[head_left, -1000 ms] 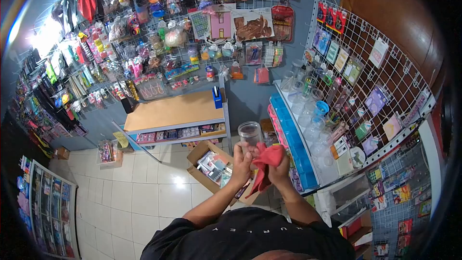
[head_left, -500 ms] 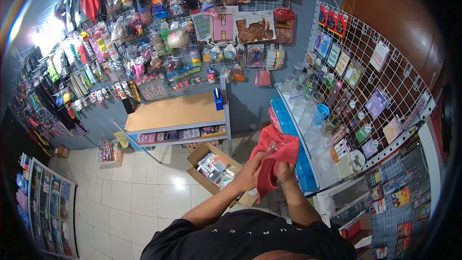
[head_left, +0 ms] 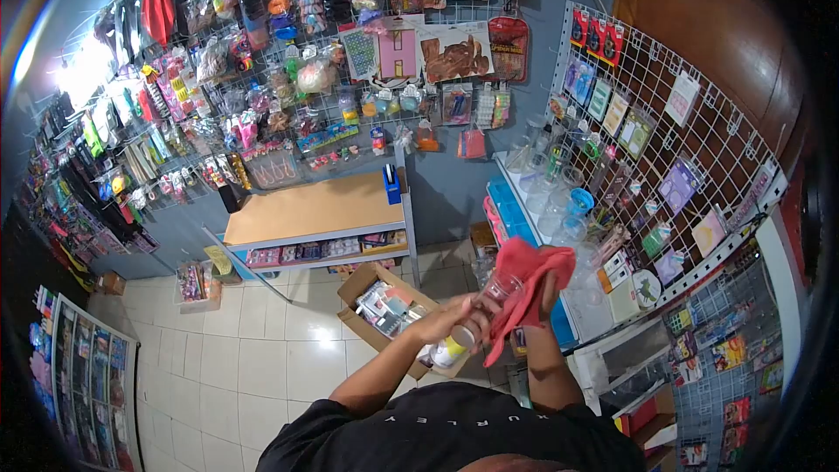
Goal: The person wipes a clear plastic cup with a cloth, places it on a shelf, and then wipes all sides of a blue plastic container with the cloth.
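A clear, cylindrical plastic jar (head_left: 495, 296) is held tilted in front of the body by the left hand (head_left: 456, 322), whose grip is curled around it, opened only to its width. A soft red cloth (head_left: 530, 273) is gripped by the right hand (head_left: 548, 299), its fingers closed on the folds, and is pressed against the jar's upper end. Beside the hands, an open brown cardboard box (head_left: 357, 287) filled with small packages is seen on the white tiled floor (head_left: 262, 358).
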`<state>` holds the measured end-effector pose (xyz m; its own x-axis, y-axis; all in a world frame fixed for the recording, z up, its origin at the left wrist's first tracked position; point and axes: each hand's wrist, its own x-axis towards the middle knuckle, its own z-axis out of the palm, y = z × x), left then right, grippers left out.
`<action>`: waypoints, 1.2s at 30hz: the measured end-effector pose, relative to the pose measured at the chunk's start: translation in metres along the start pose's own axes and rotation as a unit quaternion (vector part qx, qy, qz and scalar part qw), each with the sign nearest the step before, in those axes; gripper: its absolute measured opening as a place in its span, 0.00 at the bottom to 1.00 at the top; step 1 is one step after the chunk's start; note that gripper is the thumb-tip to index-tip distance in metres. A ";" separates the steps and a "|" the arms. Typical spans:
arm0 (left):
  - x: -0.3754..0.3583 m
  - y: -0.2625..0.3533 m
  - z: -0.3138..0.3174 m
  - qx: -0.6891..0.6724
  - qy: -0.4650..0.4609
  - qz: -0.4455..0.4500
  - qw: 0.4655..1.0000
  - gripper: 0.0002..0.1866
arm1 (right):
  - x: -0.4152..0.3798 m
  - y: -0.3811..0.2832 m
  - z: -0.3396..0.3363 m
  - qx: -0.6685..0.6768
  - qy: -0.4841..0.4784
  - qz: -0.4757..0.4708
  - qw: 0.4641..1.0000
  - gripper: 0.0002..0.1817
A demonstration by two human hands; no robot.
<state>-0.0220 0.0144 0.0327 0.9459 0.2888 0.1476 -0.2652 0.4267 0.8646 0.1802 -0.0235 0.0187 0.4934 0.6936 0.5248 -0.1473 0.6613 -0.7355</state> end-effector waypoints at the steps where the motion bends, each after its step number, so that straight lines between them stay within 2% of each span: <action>1: -0.002 0.004 -0.002 0.064 0.022 0.023 0.997 0.33 | 0.002 -0.002 -0.007 0.026 -0.006 0.021 0.999 0.11; 2: -0.006 0.007 -0.004 0.116 0.086 0.047 0.988 0.27 | 0.004 -0.004 -0.013 0.045 -0.017 0.039 0.998 0.11; 5: -0.012 0.016 -0.014 0.296 0.229 0.034 0.927 0.22 | 0.007 -0.018 -0.008 0.023 -0.080 0.064 0.994 0.12; 6: -0.011 0.022 -0.011 0.285 0.254 0.018 0.924 0.22 | 0.006 -0.023 0.001 -0.014 -0.108 0.053 0.993 0.12; 7: -0.011 0.020 -0.009 0.347 0.258 0.016 0.902 0.22 | 0.004 -0.026 0.015 -0.088 -0.130 -0.005 0.988 0.13; 9: -0.005 0.015 -0.005 0.467 0.262 0.011 0.845 0.23 | 0.004 -0.039 0.046 -0.286 -0.126 -0.169 0.935 0.14; 10: -0.002 0.014 -0.005 0.535 0.164 0.181 0.809 0.26 | 0.005 -0.046 0.060 -0.371 -0.102 -0.239 0.892 0.15; 13: -0.003 0.019 0.033 0.510 0.266 0.013 0.818 0.28 | -0.002 -0.028 0.046 -0.363 -0.055 -0.170 0.915 0.18; 14: -0.003 0.014 0.033 0.562 0.274 0.000 0.780 0.32 | -0.003 -0.025 0.041 -0.353 -0.046 -0.138 0.924 0.18; 16: -0.001 0.010 0.035 0.577 0.295 -0.019 0.762 0.33 | -0.002 -0.032 0.038 -0.337 -0.050 -0.071 0.937 0.15; 19: 0.000 0.002 0.036 0.587 0.309 -0.024 0.748 0.33 | 0.007 -0.025 0.035 -0.349 -0.058 -0.102 0.930 0.12; 23: -0.001 -0.009 0.038 0.617 0.323 -0.024 0.718 0.31 | 0.015 -0.038 0.041 -0.331 -0.069 -0.058 0.939 0.08; 26: -0.002 -0.022 0.034 0.682 0.319 -0.037 0.657 0.27 | 0.017 -0.028 0.033 -0.375 -0.077 -0.037 0.923 0.08; 29: -0.003 -0.035 0.022 0.721 0.300 -0.039 0.623 0.25 | 0.016 -0.023 0.028 -0.406 -0.079 -0.006 0.910 0.09; 32: -0.005 -0.036 0.017 0.715 0.281 -0.016 0.640 0.29 | 0.016 -0.017 0.019 -0.414 -0.091 -0.005 0.906 0.09; 35: -0.011 -0.018 0.022 0.706 0.267 0.000 0.656 0.32 | 0.019 -0.014 0.007 -0.304 -0.088 0.042 0.948 0.08; 36: -0.016 -0.011 0.022 0.653 0.259 -0.007 0.711 0.32 | 0.019 -0.013 -0.003 -0.201 -0.030 0.128 0.971 0.09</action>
<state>-0.0305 -0.0138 0.0307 0.6607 0.7145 0.2301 0.4640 -0.6297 0.6231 0.1944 -0.0197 0.0370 0.4326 0.8438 0.3175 0.0944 0.3078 -0.9468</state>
